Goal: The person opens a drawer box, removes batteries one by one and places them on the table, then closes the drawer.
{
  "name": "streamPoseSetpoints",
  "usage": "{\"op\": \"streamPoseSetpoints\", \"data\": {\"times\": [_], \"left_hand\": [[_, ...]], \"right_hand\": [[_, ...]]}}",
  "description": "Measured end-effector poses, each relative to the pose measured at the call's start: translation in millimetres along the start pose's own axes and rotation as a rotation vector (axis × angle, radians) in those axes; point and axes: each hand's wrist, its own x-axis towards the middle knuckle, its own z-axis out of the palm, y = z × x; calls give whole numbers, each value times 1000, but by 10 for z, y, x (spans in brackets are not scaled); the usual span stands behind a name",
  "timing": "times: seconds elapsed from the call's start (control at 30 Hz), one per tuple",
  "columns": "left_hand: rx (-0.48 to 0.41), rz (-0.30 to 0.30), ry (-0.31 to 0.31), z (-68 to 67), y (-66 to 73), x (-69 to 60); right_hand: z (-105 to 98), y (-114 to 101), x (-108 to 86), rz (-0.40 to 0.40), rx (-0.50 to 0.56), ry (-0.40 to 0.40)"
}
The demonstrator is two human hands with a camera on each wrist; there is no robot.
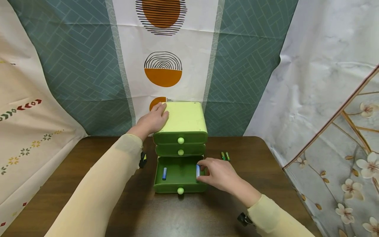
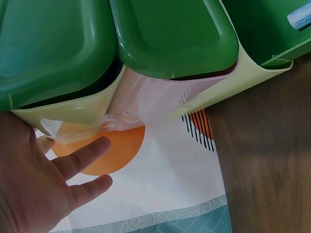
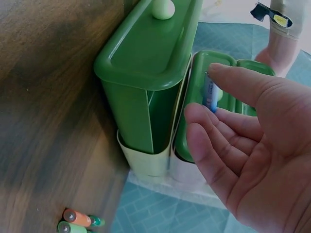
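Observation:
A small drawer cabinet (image 1: 186,117) with a pale yellow top and green drawers stands on the table. Its bottom drawer (image 1: 180,174) is pulled out. My left hand (image 1: 152,120) rests on the top's left edge, fingers extended; in the left wrist view they spread beside the cabinet. My right hand (image 1: 220,172) pinches a blue battery (image 3: 210,92) between thumb and fingertips, over the right side of the open drawer. Another blue battery (image 1: 164,173) lies along the drawer's left side. Whether the pinched battery touches the drawer floor, I cannot tell.
Two green batteries (image 1: 225,156) lie side by side on the brown wooden table (image 1: 251,171), right of the cabinet; the right wrist view shows an orange end on one battery (image 3: 77,217). Closed middle (image 1: 168,150) and top drawers sit above the open one. Patterned cloth hangs behind.

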Motion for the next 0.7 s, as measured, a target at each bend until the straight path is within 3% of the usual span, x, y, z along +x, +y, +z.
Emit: {"op": "streamPoseSetpoints", "data": {"times": [0.7], "left_hand": [[-2, 2, -1, 0, 4, -2]], "right_hand": [[-80, 124, -250, 28, 8, 25]]}}
